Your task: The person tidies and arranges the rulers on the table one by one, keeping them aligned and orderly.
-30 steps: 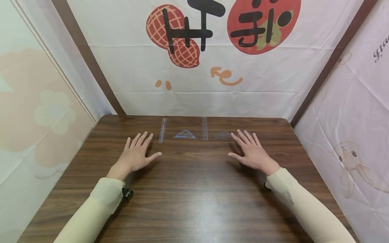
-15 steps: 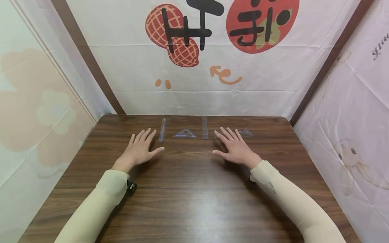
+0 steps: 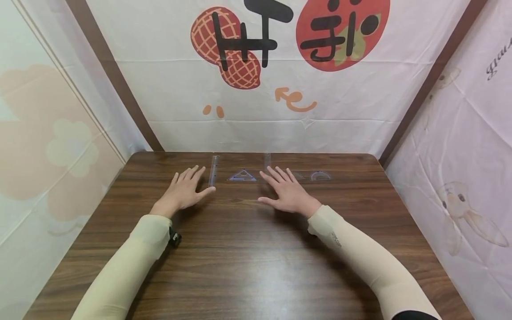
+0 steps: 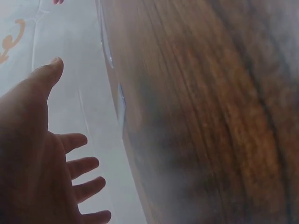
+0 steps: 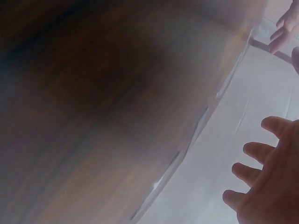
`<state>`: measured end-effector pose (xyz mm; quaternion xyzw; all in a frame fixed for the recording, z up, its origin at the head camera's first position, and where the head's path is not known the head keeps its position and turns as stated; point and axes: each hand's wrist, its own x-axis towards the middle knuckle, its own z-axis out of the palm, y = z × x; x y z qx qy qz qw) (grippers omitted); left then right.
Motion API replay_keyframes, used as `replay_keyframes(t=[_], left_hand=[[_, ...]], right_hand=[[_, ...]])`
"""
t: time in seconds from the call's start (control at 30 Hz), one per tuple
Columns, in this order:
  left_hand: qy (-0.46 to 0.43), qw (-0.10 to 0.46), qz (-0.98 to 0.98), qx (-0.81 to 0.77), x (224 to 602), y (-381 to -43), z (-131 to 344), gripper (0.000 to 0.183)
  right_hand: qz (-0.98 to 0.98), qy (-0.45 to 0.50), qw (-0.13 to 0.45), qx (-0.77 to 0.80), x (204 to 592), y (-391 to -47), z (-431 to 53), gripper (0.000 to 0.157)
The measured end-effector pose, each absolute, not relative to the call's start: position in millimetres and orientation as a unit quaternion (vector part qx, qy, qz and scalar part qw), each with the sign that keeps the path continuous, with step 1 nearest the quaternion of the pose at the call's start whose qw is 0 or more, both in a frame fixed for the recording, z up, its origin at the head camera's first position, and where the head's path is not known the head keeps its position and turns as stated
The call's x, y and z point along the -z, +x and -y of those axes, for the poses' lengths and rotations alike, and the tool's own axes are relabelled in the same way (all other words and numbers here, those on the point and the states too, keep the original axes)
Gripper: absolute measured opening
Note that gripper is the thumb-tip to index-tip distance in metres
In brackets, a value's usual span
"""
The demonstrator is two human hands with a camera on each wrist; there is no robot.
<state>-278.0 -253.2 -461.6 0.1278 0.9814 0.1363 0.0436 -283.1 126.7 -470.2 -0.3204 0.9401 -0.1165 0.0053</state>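
My left hand (image 3: 181,192) hovers over the table with fingers spread, just left of a clear straight ruler (image 3: 214,170). Palm down, my right hand (image 3: 289,194) is stretched out with its fingertips overlapping a second clear ruler (image 3: 267,160), whose near part is hidden. Between the two rulers lies a bluish transparent set square (image 3: 242,176). To the right are two clear protractors: one (image 3: 299,176) is partly covered by my right fingers, the other (image 3: 321,176) lies in full view. Both wrist views show the fingers holding nothing.
The brown wood-grain table (image 3: 240,258) ends at a white printed cloth (image 3: 256,133) along its far edge. More printed cloth hangs at the left (image 3: 60,146) and right (image 3: 460,146).
My right hand has moved left, from over the protractors to the right ruler, uncovering the far-right protractor. My left hand has shifted slightly right and forward. The tools have stayed in place.
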Motion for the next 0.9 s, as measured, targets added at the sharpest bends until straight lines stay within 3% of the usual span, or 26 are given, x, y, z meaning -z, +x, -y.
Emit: replay_keyframes(t=[0.9], left_hand=[[0.139, 0.062, -0.982, -0.114, 462, -331, 255, 0.098]], right_hand=[[-0.931, -0.353, 0.022, 0.084, 476, -301, -45, 0.089]])
